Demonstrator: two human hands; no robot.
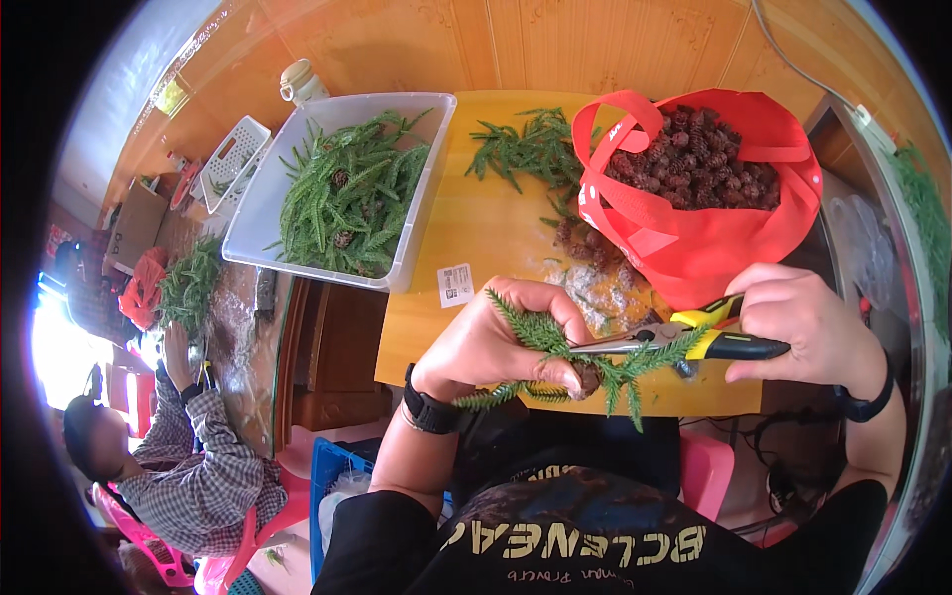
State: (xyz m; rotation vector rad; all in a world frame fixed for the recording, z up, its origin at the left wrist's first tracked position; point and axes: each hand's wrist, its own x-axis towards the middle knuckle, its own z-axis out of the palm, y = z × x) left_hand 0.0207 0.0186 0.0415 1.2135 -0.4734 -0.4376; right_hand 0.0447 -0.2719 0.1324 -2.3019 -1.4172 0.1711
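On the yellow bench [476,238], one clear bin [416,188] holds green sprigs, one red bag [714,248] holds cones, while left hand [496,342] fingers grasp a conifer sprig [555,362] and right hand [803,322] fingers grip yellow-handled pliers [694,342] above the near edge.

You get a single head view, worn on your own head and facing steeply down, close over the near edge of the yellow wooden table [496,228]. Its fisheye rim bends the far wooden wall [555,40].
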